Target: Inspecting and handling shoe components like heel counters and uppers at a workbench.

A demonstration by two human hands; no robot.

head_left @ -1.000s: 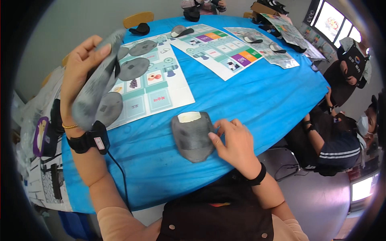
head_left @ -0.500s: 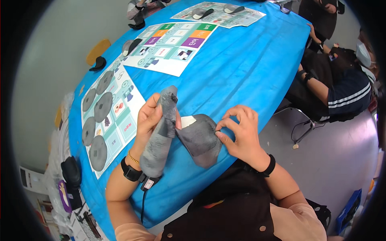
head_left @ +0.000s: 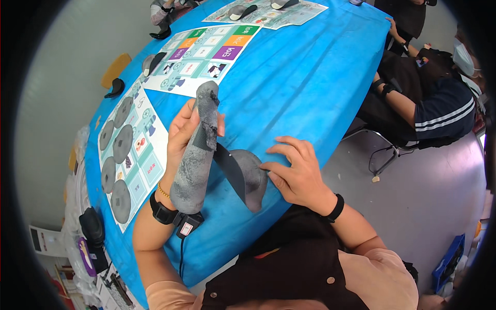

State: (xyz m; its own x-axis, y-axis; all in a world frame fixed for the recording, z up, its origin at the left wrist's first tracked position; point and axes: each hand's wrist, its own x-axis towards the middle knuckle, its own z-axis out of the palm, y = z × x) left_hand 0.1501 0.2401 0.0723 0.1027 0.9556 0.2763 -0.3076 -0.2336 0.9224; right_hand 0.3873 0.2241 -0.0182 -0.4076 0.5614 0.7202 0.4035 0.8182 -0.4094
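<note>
Grey strip (head_left: 190, 181) (one) is gripped by left hand (head_left: 183, 129); right hand (head_left: 299, 178) perhaps pinches one curved piece (head_left: 254, 175).

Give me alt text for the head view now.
A person's left hand holds a grey sole-shaped pad while the right hand touches a curved grey piece above a blue tablecloth. Grey discs lie on a printed sheet at left.
</note>
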